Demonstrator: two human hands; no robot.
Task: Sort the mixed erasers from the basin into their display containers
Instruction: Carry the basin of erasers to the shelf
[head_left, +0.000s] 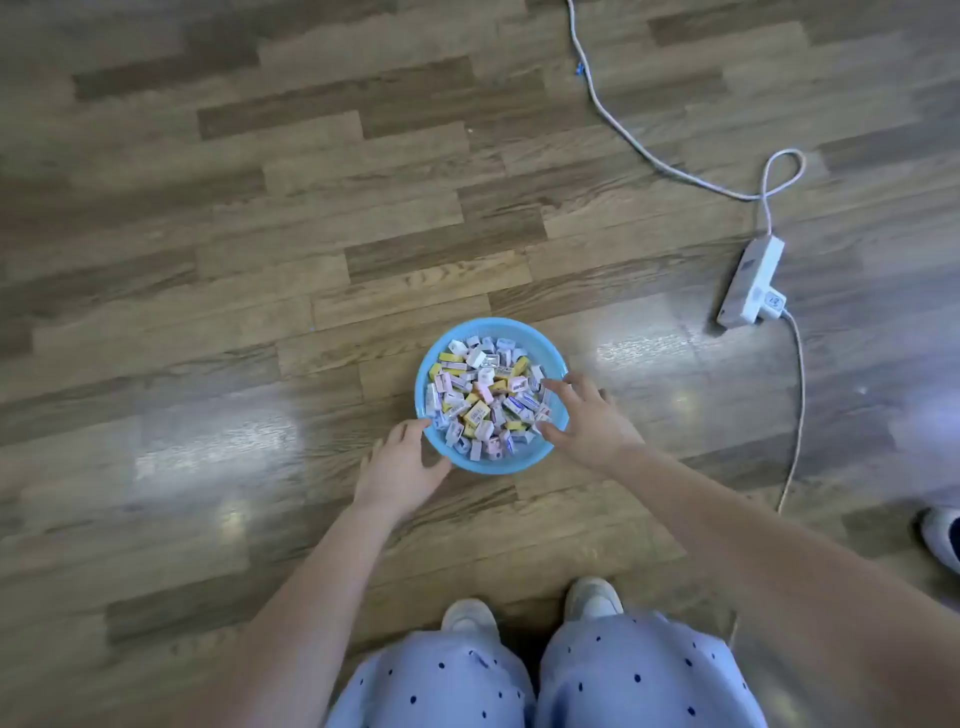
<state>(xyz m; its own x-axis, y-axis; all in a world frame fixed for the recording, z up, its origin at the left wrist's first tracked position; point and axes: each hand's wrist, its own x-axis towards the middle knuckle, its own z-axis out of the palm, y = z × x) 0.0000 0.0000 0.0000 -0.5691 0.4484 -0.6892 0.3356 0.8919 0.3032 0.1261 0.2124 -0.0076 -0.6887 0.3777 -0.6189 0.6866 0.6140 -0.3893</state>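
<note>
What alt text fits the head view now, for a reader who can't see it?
Both hands reach a blue basin full of mixed erasers on a wood floor: the left hand touches its near-left rim, the right hand spreads over its right rim. A white power strip and cable lie to the right.

Basin (540, 349) was light blue; erasers (485, 397) were mixed — white, yellow, pink. Floor (311, 208) was brown wood-grain planks. Trousers (639, 675) were pale blue with dark dots — power strip (750, 280) was white.
</note>
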